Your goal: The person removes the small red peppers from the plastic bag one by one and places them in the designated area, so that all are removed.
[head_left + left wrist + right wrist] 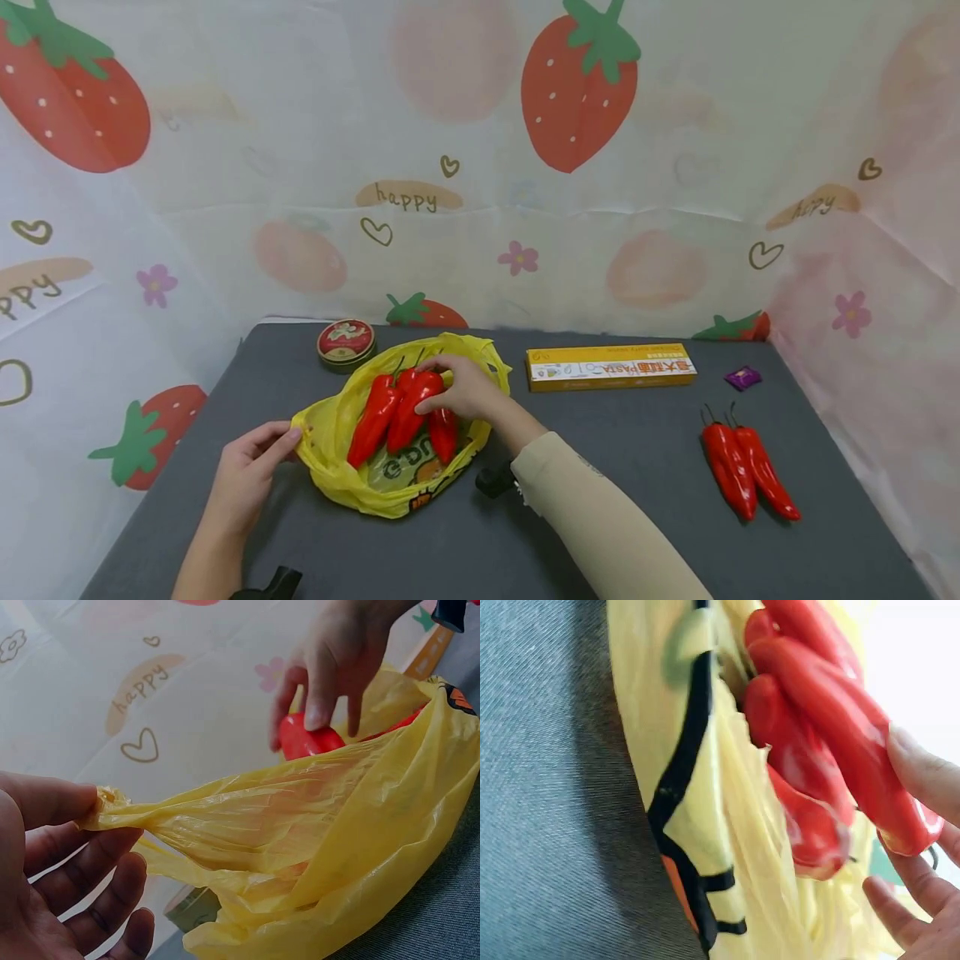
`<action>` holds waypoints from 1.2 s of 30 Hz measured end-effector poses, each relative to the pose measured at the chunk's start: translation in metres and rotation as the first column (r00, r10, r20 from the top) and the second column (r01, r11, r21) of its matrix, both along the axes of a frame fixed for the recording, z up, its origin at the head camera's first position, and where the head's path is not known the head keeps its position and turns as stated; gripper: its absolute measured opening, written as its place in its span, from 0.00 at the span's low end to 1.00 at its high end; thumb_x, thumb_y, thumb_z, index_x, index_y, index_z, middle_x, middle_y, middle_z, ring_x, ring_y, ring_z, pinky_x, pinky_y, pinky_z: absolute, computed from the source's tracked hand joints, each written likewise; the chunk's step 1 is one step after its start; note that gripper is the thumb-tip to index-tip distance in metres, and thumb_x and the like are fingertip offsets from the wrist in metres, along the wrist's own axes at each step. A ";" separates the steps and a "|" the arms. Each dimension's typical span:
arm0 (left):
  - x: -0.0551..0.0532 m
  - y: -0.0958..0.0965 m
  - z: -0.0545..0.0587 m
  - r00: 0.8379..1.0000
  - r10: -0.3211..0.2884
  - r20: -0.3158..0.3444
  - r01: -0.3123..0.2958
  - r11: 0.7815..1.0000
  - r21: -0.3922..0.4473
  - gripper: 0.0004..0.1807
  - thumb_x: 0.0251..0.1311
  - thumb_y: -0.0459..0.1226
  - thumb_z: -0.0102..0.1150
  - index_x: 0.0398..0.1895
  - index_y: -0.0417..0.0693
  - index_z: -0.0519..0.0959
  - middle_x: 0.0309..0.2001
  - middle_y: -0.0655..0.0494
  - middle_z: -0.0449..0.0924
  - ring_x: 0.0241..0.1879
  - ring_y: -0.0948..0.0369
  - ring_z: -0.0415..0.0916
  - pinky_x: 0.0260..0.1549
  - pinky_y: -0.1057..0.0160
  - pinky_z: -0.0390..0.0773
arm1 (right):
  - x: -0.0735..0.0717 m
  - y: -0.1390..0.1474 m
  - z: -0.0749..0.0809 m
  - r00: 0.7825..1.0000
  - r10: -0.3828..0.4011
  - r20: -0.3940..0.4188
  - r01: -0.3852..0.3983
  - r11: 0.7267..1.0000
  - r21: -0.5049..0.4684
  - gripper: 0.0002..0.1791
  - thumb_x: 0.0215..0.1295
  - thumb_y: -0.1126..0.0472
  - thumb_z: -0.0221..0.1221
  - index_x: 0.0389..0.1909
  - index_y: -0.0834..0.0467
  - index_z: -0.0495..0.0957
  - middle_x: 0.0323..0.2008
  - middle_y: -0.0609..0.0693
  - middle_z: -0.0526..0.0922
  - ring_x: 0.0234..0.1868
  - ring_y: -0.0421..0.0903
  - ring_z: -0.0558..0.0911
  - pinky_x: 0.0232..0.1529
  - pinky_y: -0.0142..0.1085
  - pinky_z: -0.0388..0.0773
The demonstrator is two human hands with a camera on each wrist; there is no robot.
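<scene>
A person's right hand [461,387], thumb and fingers curled around the stem end, grips a glossy red pepper [414,414] inside the open mouth of a yellow plastic bag [324,458]. The left hand [258,458] pinches the bag's edge between thumb and forefinger, its other fingers loosely bent, drawing the plastic taut. More red peppers lie in the bag, beside and behind the gripped pepper. A pale sleeve [600,508] covers the right forearm; the left is bare.

The bag sits on a table [420,558] with a dark gray, fabric-like surface. Just behind it, toward the left, stands a round red-topped tin [346,340]. A yellow-and-white box [611,368] marked "PASTA," its printing upside down, lies to the right near the back edge, followed by a small purple packet [743,378]. Nearer, 2 red peppers [738,467] lie side by side, stems pointing back. Pale, creased cloth [300,150] printed with strawberries, hearts, flowers and "happy" hangs around 3 sides.
</scene>
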State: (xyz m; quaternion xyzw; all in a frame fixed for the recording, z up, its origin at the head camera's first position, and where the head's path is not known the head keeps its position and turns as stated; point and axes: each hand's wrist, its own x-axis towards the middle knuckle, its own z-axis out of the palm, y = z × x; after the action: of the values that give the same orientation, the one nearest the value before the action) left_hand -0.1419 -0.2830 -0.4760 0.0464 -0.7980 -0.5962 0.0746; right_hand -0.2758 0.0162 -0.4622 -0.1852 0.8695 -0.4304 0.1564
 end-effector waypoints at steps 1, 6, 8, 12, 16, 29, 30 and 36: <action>0.000 0.000 0.000 1.000 0.004 0.003 -0.004 1.000 0.003 0.20 0.73 0.42 0.57 0.51 0.30 0.80 0.34 0.67 0.82 0.34 0.64 0.80 0.39 0.68 0.82 | 0.001 0.000 0.002 1.000 0.000 -0.006 0.000 1.000 -0.006 0.32 0.53 0.50 0.77 0.60 0.44 0.79 0.58 0.47 0.79 0.59 0.50 0.75 0.54 0.45 0.80; 0.000 0.000 0.000 1.000 0.006 0.008 -0.006 1.000 0.017 0.20 0.73 0.41 0.57 0.51 0.29 0.79 0.34 0.68 0.82 0.33 0.65 0.80 0.38 0.68 0.82 | 0.009 0.004 0.014 0.999 0.035 -0.003 -0.035 0.995 -0.097 0.31 0.57 0.54 0.75 0.63 0.48 0.78 0.60 0.49 0.77 0.60 0.53 0.78 0.50 0.43 0.83; 0.000 0.000 -0.001 1.000 0.005 0.010 -0.005 1.000 0.022 0.21 0.73 0.42 0.57 0.51 0.29 0.79 0.34 0.68 0.83 0.33 0.65 0.80 0.38 0.68 0.82 | 0.013 0.006 0.017 0.999 0.055 -0.001 -0.054 0.990 -0.133 0.30 0.59 0.56 0.73 0.64 0.49 0.78 0.62 0.50 0.76 0.59 0.54 0.80 0.48 0.41 0.84; 0.001 0.000 -0.001 1.000 -0.003 0.011 0.003 1.000 0.020 0.21 0.73 0.43 0.57 0.51 0.29 0.79 0.34 0.67 0.83 0.34 0.65 0.80 0.38 0.67 0.83 | 0.023 0.012 0.022 0.997 0.072 -0.026 -0.076 0.980 -0.184 0.27 0.64 0.55 0.69 0.64 0.46 0.78 0.64 0.49 0.75 0.58 0.55 0.80 0.44 0.39 0.85; 0.001 0.000 0.001 1.000 -0.008 0.016 0.008 1.000 0.020 0.22 0.73 0.44 0.57 0.51 0.30 0.79 0.35 0.67 0.83 0.34 0.64 0.79 0.38 0.67 0.82 | 0.034 0.022 0.027 0.997 0.071 -0.005 -0.070 0.950 -0.303 0.24 0.68 0.54 0.65 0.65 0.43 0.77 0.66 0.50 0.75 0.56 0.56 0.80 0.45 0.47 0.85; -0.003 0.000 0.002 0.999 0.024 0.039 -0.024 1.000 0.002 0.22 0.73 0.44 0.57 0.53 0.31 0.80 0.34 0.69 0.81 0.34 0.65 0.79 0.38 0.68 0.82 | 0.052 0.073 0.023 0.990 0.017 0.139 0.052 0.874 -0.483 0.21 0.70 0.62 0.61 0.63 0.53 0.75 0.59 0.56 0.77 0.51 0.52 0.81 0.47 0.49 0.85; -0.003 0.000 0.002 0.999 0.023 0.039 -0.024 1.000 0.005 0.22 0.73 0.44 0.57 0.53 0.31 0.80 0.34 0.69 0.82 0.34 0.65 0.79 0.38 0.68 0.82 | 0.053 0.077 0.021 0.989 0.009 0.149 0.066 0.869 -0.491 0.21 0.71 0.62 0.61 0.63 0.54 0.75 0.58 0.56 0.77 0.52 0.52 0.81 0.47 0.48 0.85; -0.002 0.002 0.001 0.999 0.025 0.040 -0.026 0.999 0.022 0.21 0.72 0.43 0.58 0.52 0.30 0.80 0.33 0.69 0.82 0.33 0.66 0.80 0.37 0.69 0.82 | 0.058 0.098 0.009 0.974 -0.052 0.222 0.164 0.836 -0.524 0.22 0.72 0.64 0.58 0.66 0.60 0.72 0.57 0.59 0.76 0.51 0.49 0.81 0.47 0.46 0.85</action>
State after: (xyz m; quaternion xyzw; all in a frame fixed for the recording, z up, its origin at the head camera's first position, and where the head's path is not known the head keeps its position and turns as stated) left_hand -0.1437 -0.2813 -0.4750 0.0692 -0.7920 -0.6031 0.0658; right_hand -0.2177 0.1140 -0.4528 -0.1282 0.7026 -0.6815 0.1595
